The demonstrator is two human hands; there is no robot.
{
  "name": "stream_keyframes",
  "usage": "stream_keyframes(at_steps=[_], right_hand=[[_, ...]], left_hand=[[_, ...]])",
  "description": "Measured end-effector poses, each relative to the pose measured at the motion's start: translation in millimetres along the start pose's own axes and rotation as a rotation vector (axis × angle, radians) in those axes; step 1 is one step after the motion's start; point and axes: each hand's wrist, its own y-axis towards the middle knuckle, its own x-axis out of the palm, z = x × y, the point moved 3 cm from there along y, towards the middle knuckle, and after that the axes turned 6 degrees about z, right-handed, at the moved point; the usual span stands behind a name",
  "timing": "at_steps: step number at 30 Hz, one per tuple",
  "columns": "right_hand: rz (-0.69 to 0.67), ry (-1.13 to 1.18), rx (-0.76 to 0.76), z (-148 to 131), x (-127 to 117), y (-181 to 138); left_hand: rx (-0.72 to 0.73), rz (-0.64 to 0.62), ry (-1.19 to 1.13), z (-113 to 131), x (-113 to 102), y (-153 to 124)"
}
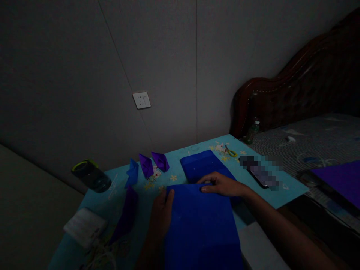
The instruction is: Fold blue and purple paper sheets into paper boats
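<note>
A large blue sheet of paper (201, 225) is held up toward me over the near edge of the table. My left hand (161, 213) grips its upper left edge, thumb on the front and fingers behind. At the top edge, my right hand (222, 184) pinches the sheet between thumb and fingers. Behind it lies more blue paper (206, 163), flat on the table and partly covered by my right hand. Folded paper boats stand to the left: a blue boat (132, 173), a purple boat (146, 166), another purple boat (160, 161) and a dark purple folded piece (126, 210).
The light-blue table (289, 191) stands against a grey wall. On it are a dark bottle (91, 176), a white box-like object (85, 227) with cables, yellow-handled scissors (232, 153) and a phone (257, 172). A bed (298, 138) with a green bottle (252, 132) is at right.
</note>
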Motion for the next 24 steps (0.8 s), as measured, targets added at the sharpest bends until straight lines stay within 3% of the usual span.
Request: stream_keyframes(at_steps=[3,6,14,16,20,24], right_hand=[[0.08,0.077,0.101,22,-14,-11],[0.198,0.135,0.148,38,-26,-20],[0.519,0.022,0.064,31,-26,-24],[0.491,0.032,0.065,30,-19,-26],[0.298,0.186,0.108,31,-1,-34],[0.341,0.276,0.147,30,4,-35]], left_hand=[[0.036,0.144,0.041,-6,-14,3],[0.026,0.197,0.058,-8,-24,4],[0.019,0.285,0.096,1,-36,7],[0.01,0.317,0.08,0,-39,5],[0.02,0.281,0.028,1,-40,3],[0.011,0.159,-0.015,0,-32,4]])
